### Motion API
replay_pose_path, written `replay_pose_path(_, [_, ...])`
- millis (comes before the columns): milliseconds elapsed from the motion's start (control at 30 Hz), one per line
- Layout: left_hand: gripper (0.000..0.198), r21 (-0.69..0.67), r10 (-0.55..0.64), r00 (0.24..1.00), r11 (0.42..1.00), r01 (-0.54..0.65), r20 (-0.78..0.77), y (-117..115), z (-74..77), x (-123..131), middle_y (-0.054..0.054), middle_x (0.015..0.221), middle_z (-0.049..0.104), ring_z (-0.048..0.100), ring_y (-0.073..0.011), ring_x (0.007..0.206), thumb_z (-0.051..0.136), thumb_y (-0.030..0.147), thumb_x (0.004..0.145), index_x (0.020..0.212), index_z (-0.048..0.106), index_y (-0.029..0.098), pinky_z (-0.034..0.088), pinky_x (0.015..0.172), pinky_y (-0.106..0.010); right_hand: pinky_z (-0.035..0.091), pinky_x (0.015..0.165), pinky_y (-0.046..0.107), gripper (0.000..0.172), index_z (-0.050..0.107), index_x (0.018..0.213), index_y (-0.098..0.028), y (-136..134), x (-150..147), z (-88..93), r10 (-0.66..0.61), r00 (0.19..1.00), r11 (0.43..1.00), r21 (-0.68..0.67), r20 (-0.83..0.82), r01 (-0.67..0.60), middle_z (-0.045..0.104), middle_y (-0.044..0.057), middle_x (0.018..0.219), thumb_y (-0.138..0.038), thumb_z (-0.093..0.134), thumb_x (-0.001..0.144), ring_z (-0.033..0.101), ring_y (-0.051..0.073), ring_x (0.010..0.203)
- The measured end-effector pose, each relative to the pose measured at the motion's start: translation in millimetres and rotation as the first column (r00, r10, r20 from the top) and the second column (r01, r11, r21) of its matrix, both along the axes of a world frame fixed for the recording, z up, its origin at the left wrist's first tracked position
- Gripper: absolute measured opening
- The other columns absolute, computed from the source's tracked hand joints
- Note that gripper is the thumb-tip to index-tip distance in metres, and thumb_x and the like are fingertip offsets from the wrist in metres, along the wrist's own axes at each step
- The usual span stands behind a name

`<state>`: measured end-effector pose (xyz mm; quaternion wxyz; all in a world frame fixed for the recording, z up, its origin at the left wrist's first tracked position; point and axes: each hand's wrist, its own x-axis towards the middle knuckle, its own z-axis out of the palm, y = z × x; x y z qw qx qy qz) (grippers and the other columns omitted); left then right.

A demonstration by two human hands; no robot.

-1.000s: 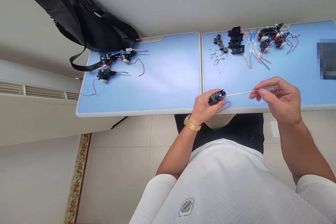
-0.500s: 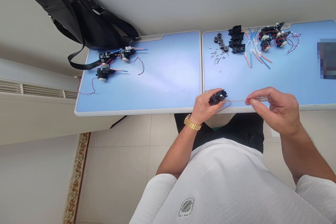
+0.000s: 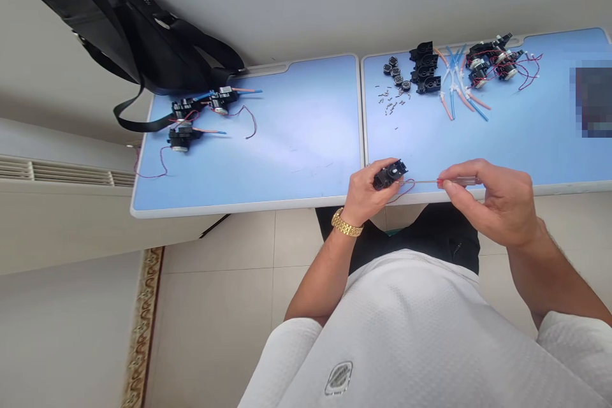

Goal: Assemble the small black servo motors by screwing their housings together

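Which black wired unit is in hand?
The black unit in the left hand, trailing a red wire; the others lie on the tables.

Two blue tables stand edge to edge: the left table (image 3: 296, 159) carries three wired black motors (image 3: 180, 138), the right table (image 3: 549, 140) small screws (image 3: 389, 102), round black caps (image 3: 393, 69), black housings (image 3: 424, 67), coloured tubes (image 3: 456, 92) and more wired motors (image 3: 490, 60).

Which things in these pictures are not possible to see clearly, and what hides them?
Head view:
- Left hand hides much of the black plastic housing.
- Right hand's fingers cover most of the screwdriver.
- Small screws are too small to identify.
- Dark object is pixelated and cut off by the right edge.
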<state>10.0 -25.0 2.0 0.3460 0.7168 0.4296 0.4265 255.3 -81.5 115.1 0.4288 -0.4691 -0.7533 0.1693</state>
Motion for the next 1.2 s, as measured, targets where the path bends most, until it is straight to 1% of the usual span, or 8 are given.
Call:
replay_pose_path(67, [0.034, -0.002, 0.007, 1.000, 1.000, -0.007, -0.018, 0.1, -0.2, -0.5, -0.005, 0.107, 0.090, 0.082, -0.0159, 0.084, 0.084, 0.023, 0.093, 0.127, 0.083, 0.021, 0.068, 0.081, -0.028, 0.064, 0.065, 0.034, 0.020, 0.079, 0.108, -0.032, 1.0, -1.3, 0.6, 0.005, 1.000, 1.000, 0.008, 0.015, -0.005, 0.086, -0.002, 0.090, -0.013, 0.071, 0.104, 0.080, 0.019, 0.071])
replay_pose_path(167, [0.035, 0.007, 0.017, 0.999, 1.000, -0.016, -0.030, 0.3, -0.4, -1.0, -0.005, 0.111, 0.090, 0.083, -0.0164, 0.088, 0.084, 0.021, 0.092, 0.127, 0.083, 0.022, 0.069, 0.084, -0.028, 0.063, 0.064, 0.032, 0.020, 0.078, 0.107, -0.031, 2.3, -2.9, 1.9, 0.008, 0.999, 1.000, 0.007, 0.037, -0.008, 0.086, -0.003, 0.090, -0.014, 0.069, 0.105, 0.080, 0.018, 0.070])
replay_pose_path(333, [0.034, 0.024, 0.013, 1.000, 1.000, -0.012, -0.025, 0.2, -0.5, -1.3, -0.006, 0.113, 0.090, 0.084, -0.0169, 0.092, 0.083, 0.023, 0.093, 0.127, 0.083, 0.021, 0.070, 0.086, -0.028, 0.063, 0.066, 0.030, 0.018, 0.077, 0.107, -0.030, 3.4, -4.5, 2.7, 0.015, 0.999, 1.000, 0.020, 0.048, -0.016, 0.086, -0.004, 0.090, -0.015, 0.068, 0.106, 0.080, 0.016, 0.071])
replay_pose_path(467, [0.034, 0.018, 0.019, 0.999, 1.000, -0.018, -0.041, 0.0, -0.3, -1.4, -0.006, 0.114, 0.091, 0.085, -0.0179, 0.094, 0.084, 0.025, 0.093, 0.126, 0.084, 0.022, 0.070, 0.090, -0.030, 0.064, 0.066, 0.031, 0.017, 0.078, 0.106, -0.030, 3.4, -5.0, 2.9, 0.014, 0.999, 1.000, 0.000, 0.029, -0.014, 0.087, -0.003, 0.090, -0.017, 0.068, 0.106, 0.081, 0.017, 0.072])
replay_pose_path(667, [0.034, 0.044, 0.015, 0.999, 0.999, -0.014, -0.038, 0.4, 0.6, -1.1, -0.006, 0.112, 0.091, 0.085, -0.0168, 0.092, 0.082, 0.023, 0.092, 0.126, 0.084, 0.021, 0.070, 0.087, -0.028, 0.063, 0.067, 0.030, 0.017, 0.077, 0.106, -0.030, 3.2, -4.9, 3.0, 0.023, 0.999, 1.000, 0.012, 0.034, -0.023, 0.086, -0.003, 0.090, -0.016, 0.068, 0.106, 0.080, 0.017, 0.072])
replay_pose_path(900, [0.031, 0.059, 0.011, 0.998, 0.998, -0.008, -0.057, 0.7, -1.0, -1.0, -0.006, 0.114, 0.091, 0.085, -0.0173, 0.093, 0.083, 0.027, 0.096, 0.126, 0.084, 0.022, 0.070, 0.087, -0.028, 0.065, 0.069, 0.032, 0.016, 0.077, 0.107, -0.030, 3.7, -4.5, 1.5, 0.017, 0.999, 1.000, 0.006, 0.050, -0.017, 0.088, -0.002, 0.093, -0.018, 0.068, 0.106, 0.081, 0.018, 0.074])
replay_pose_path(1067, [0.033, 0.046, -0.007, 0.998, 0.999, 0.009, -0.063, 0.6, -2.6, -1.3, -0.006, 0.115, 0.091, 0.085, -0.0179, 0.094, 0.085, 0.028, 0.096, 0.128, 0.083, 0.022, 0.070, 0.088, -0.029, 0.064, 0.067, 0.033, 0.016, 0.076, 0.108, -0.031, 4.5, -5.1, 3.6, 0.046, 0.995, 0.998, 0.025, 0.086, -0.049, 0.088, -0.003, 0.094, -0.018, 0.067, 0.107, 0.082, 0.018, 0.074])
replay_pose_path(1200, [0.033, 0.033, -0.019, 0.998, 0.999, 0.021, -0.056, 0.7, -1.8, -1.5, -0.007, 0.115, 0.091, 0.085, -0.0182, 0.094, 0.085, 0.027, 0.096, 0.129, 0.083, 0.022, 0.070, 0.089, -0.030, 0.063, 0.071, 0.032, 0.018, 0.074, 0.111, -0.030, 5.3, -6.1, 7.2, 0.089, 0.989, 0.994, 0.059, 0.121, -0.097, 0.087, -0.003, 0.096, -0.014, 0.066, 0.108, 0.082, 0.018, 0.079])
